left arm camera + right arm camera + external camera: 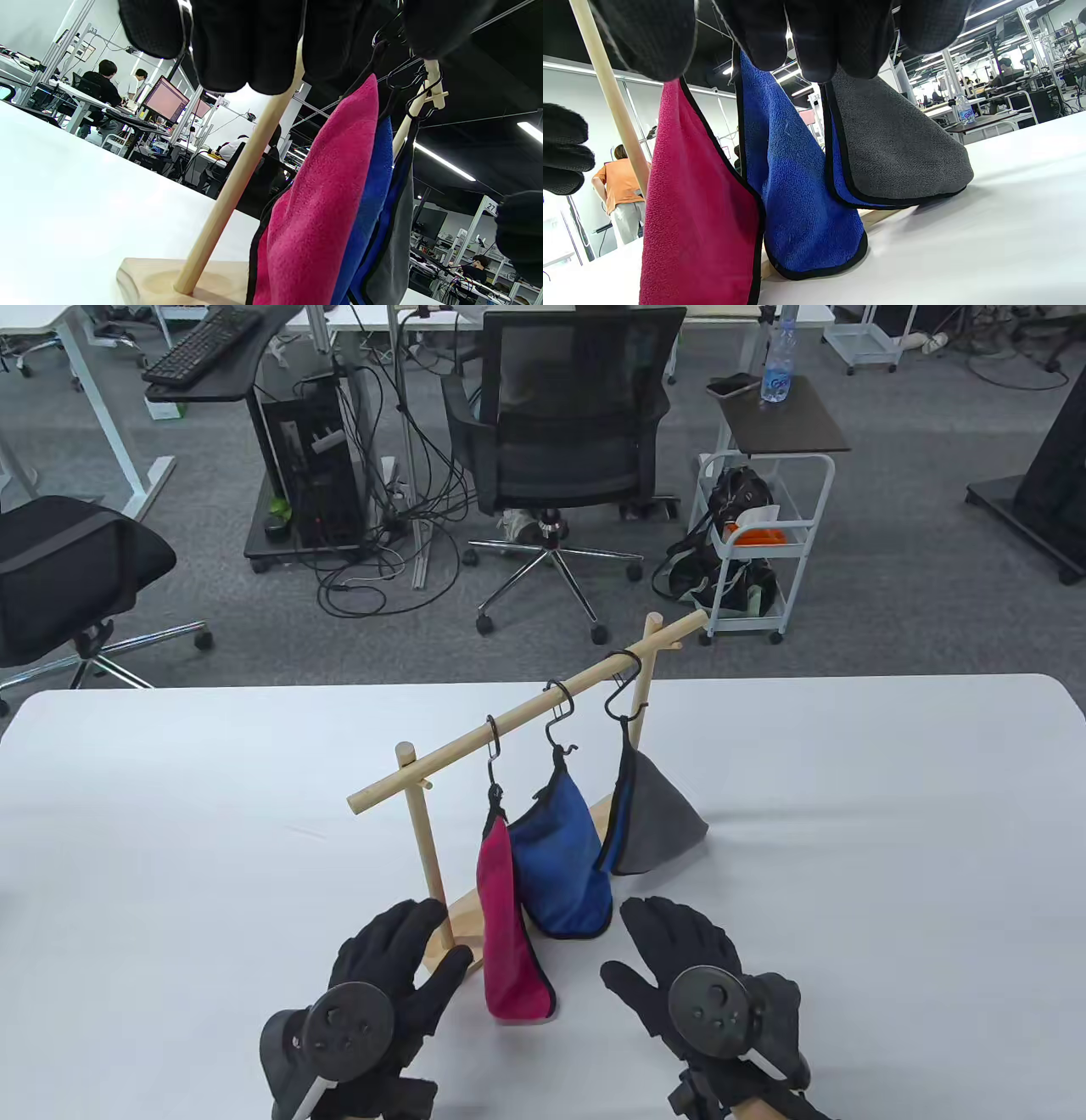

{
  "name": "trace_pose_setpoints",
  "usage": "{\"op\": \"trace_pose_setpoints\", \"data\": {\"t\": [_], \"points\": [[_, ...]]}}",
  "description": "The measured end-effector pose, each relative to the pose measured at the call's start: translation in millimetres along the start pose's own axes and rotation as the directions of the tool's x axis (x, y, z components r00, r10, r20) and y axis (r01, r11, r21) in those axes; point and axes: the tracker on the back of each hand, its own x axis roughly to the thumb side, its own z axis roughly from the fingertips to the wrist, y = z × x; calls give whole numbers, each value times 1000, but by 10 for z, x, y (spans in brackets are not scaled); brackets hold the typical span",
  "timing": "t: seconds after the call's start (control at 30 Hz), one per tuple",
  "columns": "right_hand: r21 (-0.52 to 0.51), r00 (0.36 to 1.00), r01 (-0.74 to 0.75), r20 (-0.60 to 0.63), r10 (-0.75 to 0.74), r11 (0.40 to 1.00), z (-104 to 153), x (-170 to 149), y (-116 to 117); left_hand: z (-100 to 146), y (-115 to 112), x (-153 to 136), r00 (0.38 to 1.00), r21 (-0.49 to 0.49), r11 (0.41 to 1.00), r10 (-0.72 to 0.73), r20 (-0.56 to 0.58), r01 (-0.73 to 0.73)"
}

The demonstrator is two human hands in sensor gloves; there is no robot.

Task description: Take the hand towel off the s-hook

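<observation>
Plainly, nothing has come off a hook so far.
Table (170, 814): white; it carries the rack near its middle, and both hands come in over its near edge.
Rack (526, 712): a wooden stand whose rail slopes up toward the far right. Its near post (424, 840) is set in a flat wooden base (144, 279), seen from the left wrist view.
Towels: three hang side by side from the rail. The red towel (509, 933) is nearest the near edge, the blue towel (564, 857) is in the middle, and the grey towel (653, 823) is farthest. The lower ends of the red and blue ones appear to rest on the base or table.
Left hand (390, 976): fingers spread and holding nothing, just beside the near post and close to the red towel. Whether it touches the post I cannot tell.
Right hand (687, 976): fingers apart and empty, near the blue towel's lower corner but clear of it.
S-hooks: three black ones on the rail. The near hook (493, 768) carries the red towel by its loop.
Progress: judged as the very start. All three towels are still hooked, and which one is meant is not evident. A loop remains to be gripped, lifted clear of its hook and drawn away.
</observation>
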Motion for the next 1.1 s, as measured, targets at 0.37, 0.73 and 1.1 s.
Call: {"op": "trace_pose_setpoints", "data": {"t": [0.37, 0.73, 1.1], "points": [[-5, 1000, -1, -3, 1, 1000, -1, 2, -7, -1, 1, -2, 1000, -2, 1000, 2, -2, -2], [9, 1000, -2, -20, 2, 1000, -127, 26, 29, -8, 7, -41, 1000, 0, 1000, 21, -17, -21], [-52, 998, 27, -49, -30, 998, -469, 90, -262, -13, 10, -45, 999, -5, 999, 32, -18, -32]]}}
